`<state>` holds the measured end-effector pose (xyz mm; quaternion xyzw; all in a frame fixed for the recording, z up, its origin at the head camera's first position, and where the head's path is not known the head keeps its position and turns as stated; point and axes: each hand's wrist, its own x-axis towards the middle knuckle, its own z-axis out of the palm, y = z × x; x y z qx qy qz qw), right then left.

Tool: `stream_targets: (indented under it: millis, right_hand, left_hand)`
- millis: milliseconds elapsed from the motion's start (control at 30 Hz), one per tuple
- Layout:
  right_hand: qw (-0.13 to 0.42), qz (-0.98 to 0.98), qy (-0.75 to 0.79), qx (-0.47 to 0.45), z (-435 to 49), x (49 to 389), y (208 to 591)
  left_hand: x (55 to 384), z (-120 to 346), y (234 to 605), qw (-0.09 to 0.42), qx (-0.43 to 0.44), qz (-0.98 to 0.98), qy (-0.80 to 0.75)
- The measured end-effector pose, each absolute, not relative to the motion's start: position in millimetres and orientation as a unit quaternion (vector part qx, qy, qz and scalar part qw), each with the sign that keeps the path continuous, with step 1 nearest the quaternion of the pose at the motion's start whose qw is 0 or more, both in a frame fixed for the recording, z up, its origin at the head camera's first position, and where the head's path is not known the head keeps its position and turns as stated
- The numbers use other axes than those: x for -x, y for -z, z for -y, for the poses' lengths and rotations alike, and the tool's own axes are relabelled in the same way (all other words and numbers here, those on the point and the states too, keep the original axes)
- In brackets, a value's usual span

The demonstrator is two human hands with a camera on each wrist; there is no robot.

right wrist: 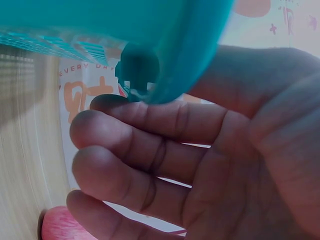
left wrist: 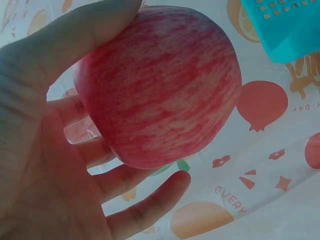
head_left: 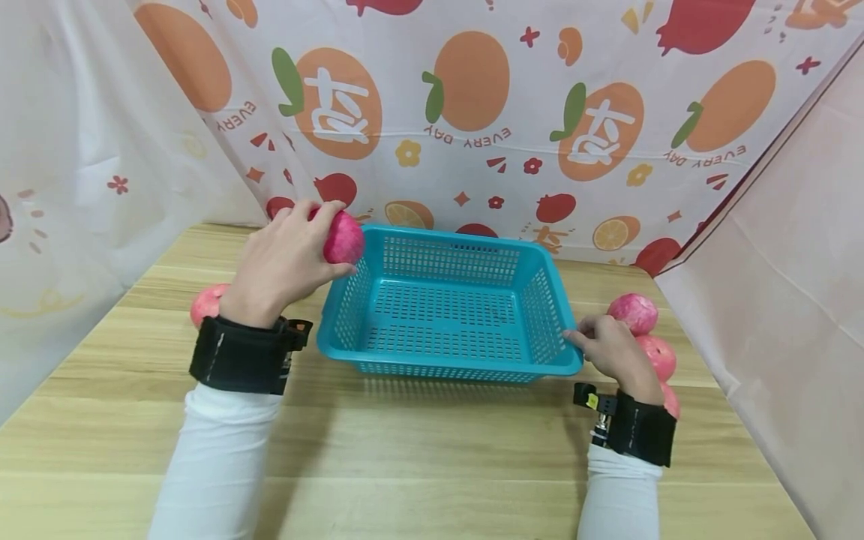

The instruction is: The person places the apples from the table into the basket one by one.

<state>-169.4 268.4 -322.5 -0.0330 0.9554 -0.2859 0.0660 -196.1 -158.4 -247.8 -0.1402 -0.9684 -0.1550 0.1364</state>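
Observation:
My left hand (head_left: 286, 259) grips a red-pink apple (head_left: 344, 238) just above the left rim of a turquoise plastic basket (head_left: 442, 364). In the left wrist view the streaked apple (left wrist: 165, 90) sits between the thumb and the fingers. On the other side, my right hand (head_left: 610, 349) pinches the basket's front right corner. Close up in the right wrist view, the thumb and index finger hold the basket rim (right wrist: 200, 50), while the other fingers curl loosely below it. The basket's slotted floor shows no fruit on it.
Beside my right hand, several apples stand in a row: one at the back (head_left: 633, 313), one in the middle (head_left: 656, 357), one partly hidden by the wrist (head_left: 670, 401). Another apple (head_left: 208, 304) lies behind my left wrist. A fruit-print curtain (head_left: 418, 180) hangs behind the wooden table (head_left: 432, 465).

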Motion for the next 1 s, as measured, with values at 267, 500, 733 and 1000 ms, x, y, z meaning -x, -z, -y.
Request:
stream_targets:
  millis: [267, 500, 733, 1000]
  right_hand:
    - [0.065, -0.956, 0.284, 0.035, -269, 169, 324]
    - [0.063, -0.956, 0.285, 0.035, -268, 170, 324]
    - [0.063, -0.956, 0.283, 0.039, -270, 172, 323]
    - [0.059, -0.957, 0.281, 0.039, -270, 173, 324]
  left_hand:
    - [202, 151, 248, 0.130, 0.143, 0.966, 0.170]
    - [208, 144, 248, 0.127, 0.152, 0.963, 0.181]
    - [213, 136, 247, 0.124, 0.165, 0.962, 0.180]
    - [220, 128, 248, 0.116, 0.177, 0.961, 0.178]
